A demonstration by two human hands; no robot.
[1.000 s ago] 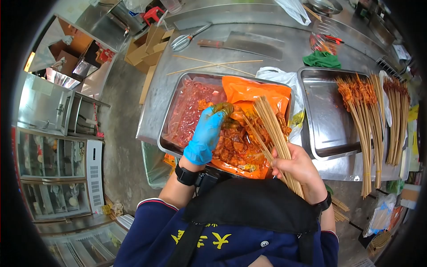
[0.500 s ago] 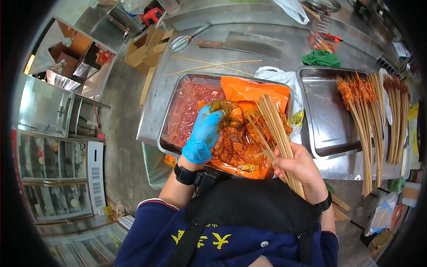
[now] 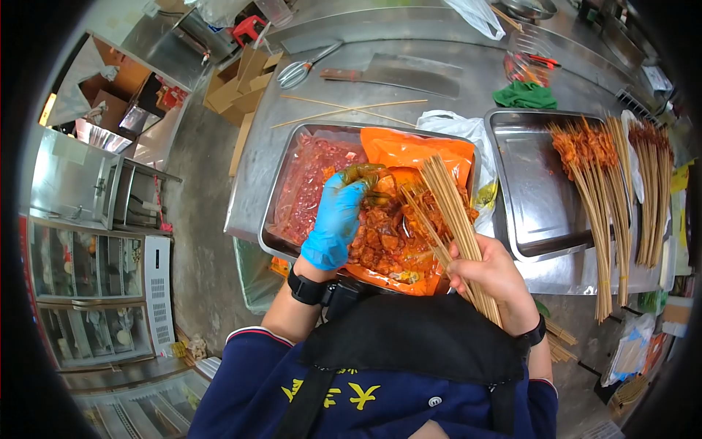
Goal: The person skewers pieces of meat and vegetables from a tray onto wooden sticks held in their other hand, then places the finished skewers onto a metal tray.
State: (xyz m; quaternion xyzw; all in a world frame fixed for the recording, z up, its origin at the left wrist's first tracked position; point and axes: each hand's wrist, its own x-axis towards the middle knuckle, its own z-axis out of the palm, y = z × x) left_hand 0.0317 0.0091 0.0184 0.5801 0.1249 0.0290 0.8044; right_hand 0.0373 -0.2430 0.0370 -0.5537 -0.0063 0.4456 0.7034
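Observation:
My left hand (image 3: 342,212), in a blue glove with sauce-stained fingertips, is over chunks of red marinated meat (image 3: 373,238). Its fingers are curved and apart, close to the meat; I make out nothing held between them. The meat lies in an opened orange bag (image 3: 420,284) inside a metal tray (image 3: 274,196). My bare right hand (image 3: 486,274) is shut on a bundle of bamboo skewers (image 3: 453,208). Their upper ends lean over the meat, and a few thin skewers split off on the left side. A clear bag of paler red meat (image 3: 318,183) fills the tray's left part.
Right of the meat stands another metal tray (image 3: 523,183), with loaded meat skewers (image 3: 585,154) across its right side. A cleaver (image 3: 402,77), a whisk (image 3: 296,73) and two crossed skewers (image 3: 351,110) lie behind. A green cloth (image 3: 526,95) sits at the back right.
My left hand's fingers have shifted slightly over the meat, with a wider gap showing between them. My right hand and its skewer bundle have stayed almost in place.

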